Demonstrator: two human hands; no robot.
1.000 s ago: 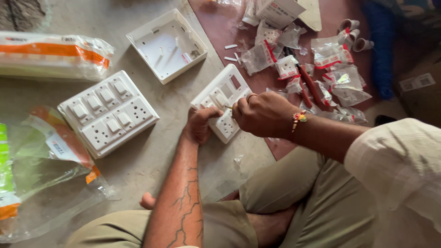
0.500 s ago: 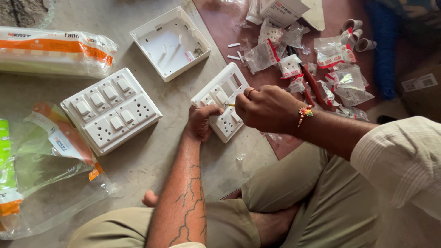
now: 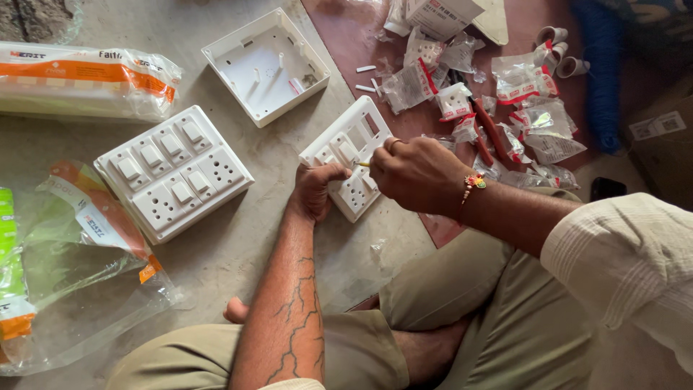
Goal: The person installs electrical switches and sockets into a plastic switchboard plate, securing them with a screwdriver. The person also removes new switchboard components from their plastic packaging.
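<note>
Switch plate (image 3: 354, 162), white and partly filled, lies on the floor directly ahead of both hands, its long axis running from near left to far right. Its near left corner is pinned by the left hand (image 3: 316, 189), fingers curled over the edge. The right hand (image 3: 415, 173) is closed around a thin yellow-tipped tool (image 3: 362, 165) held over the plate's middle.

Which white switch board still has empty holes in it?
The switch plate under both hands. Its far end has open slots, while the bigger board to the left is full of switches and sockets. The left hand steadies it.
</note>
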